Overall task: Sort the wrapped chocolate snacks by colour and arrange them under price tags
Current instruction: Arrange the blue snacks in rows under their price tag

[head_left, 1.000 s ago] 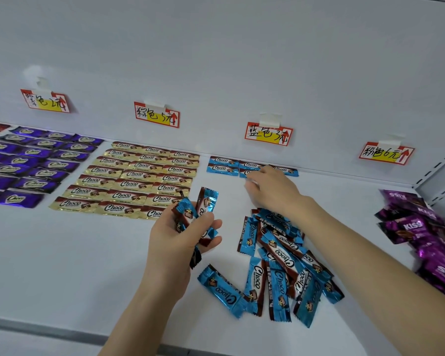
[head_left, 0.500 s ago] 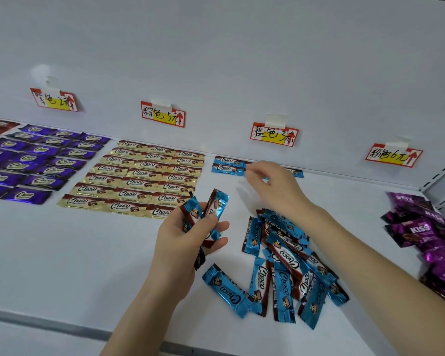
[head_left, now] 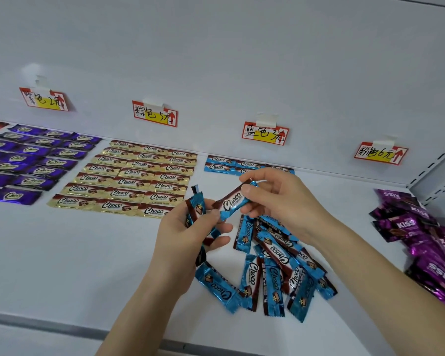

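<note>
Blue step: right hand [head_left: 280, 201] pinches a blue-and-brown foil-wrapped Choco bar [head_left: 233, 202] mid-air, left hand [head_left: 183, 240] grips spare bars [head_left: 196, 208] w/ thumb on its lower end; next prob lay it flat in blue rows [head_left: 220, 163] under red-yellow paper tag [head_left: 265, 133].

"Choco" wrappers [head_left: 233, 202], "KISS" packs [head_left: 406, 224]

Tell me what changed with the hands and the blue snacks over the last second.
The right hand drew back from the blue row by the wall toward the left hand and now pinches one blue snack from that hand's bunch. The left hand kept holding its bunch; the loose blue pile and the gold rows stayed put.
</note>
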